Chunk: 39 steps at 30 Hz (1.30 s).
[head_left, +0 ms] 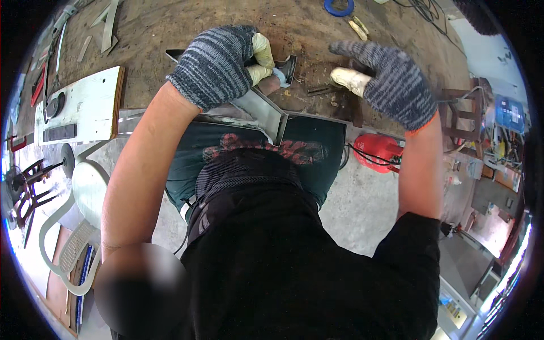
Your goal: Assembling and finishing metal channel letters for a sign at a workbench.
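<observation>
Crowding the worn wooden workbench (153, 22) around me are a blue ring (339, 8), a short tool (358, 28) with yellowish parts, and loose dark cables (428, 12) toward the upper right. At left, a white board (85, 102) carries a round black object (55, 106), with pale metal strips (109, 25) lying beyond it. A white plastic chair (90, 187) stands low on that side; a red container (375, 152) sits off to the right, below the bench, a dark cord across it.

Directly before me, a grey metal piece (262, 112) lies angled at the bench's near edge, jutting toward my lap, its upper part blocked from view by my left hand (218, 68). That hand, in a striped grey glove with cream fingertips, bends inward, fingers curled, thumb beside a pale bluish piece (279, 77) and a small dark part (291, 68); I cannot tell whether it grips either. My right hand (394, 82), gloved alike, hangs open and unladen, thumb and forefinger parted and pointing left, well apart from the metal. A thin dark bar (322, 90) lies between my hands.
</observation>
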Available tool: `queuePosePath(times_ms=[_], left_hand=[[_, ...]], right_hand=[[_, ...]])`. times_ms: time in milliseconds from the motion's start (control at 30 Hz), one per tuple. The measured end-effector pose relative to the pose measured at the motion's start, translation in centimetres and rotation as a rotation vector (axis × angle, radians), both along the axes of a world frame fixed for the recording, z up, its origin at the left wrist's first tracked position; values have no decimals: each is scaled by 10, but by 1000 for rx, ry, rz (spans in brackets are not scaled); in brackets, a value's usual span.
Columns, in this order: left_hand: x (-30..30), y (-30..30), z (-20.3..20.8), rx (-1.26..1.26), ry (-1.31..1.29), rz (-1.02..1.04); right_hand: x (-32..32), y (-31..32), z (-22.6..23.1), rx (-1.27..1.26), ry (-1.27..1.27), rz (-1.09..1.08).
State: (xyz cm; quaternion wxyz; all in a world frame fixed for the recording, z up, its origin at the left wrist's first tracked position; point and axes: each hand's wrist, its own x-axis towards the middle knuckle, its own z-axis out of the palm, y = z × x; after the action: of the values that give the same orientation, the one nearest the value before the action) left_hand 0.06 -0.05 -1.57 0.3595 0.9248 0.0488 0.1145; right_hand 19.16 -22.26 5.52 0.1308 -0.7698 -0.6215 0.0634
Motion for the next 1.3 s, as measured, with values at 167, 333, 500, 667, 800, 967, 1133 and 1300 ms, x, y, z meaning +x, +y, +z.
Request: queuePosePath(times_ms=[167, 333, 500, 667, 800, 967, 1133, 1300], left_hand=[[-8, 2, 4, 3, -131, -51], [-25, 4, 10, 4, -79, -13], [-26, 2, 11, -13, -43, 45], [-22, 1, 13, 88, -58, 21], [-20, 1, 13, 46, -19, 25], [-20, 0, 14, -7, 28, 56], [-13, 1, 16, -19, 0, 4], [-16, 1, 13, 8, -59, 3]], right_hand=[[-9, -47, -24, 108, 118, -254], [-33, -78, -48, 283, 230, -363], [-50, -76, -76, 471, 102, -384], [-51, -71, -87, 454, -79, -396], [-52, -65, -94, 490, -90, -451], [-51, -60, -105, 576, -76, -499], [-50, -59, -110, 633, -72, -529], [-54, -57, -114, 646, -35, -622]])
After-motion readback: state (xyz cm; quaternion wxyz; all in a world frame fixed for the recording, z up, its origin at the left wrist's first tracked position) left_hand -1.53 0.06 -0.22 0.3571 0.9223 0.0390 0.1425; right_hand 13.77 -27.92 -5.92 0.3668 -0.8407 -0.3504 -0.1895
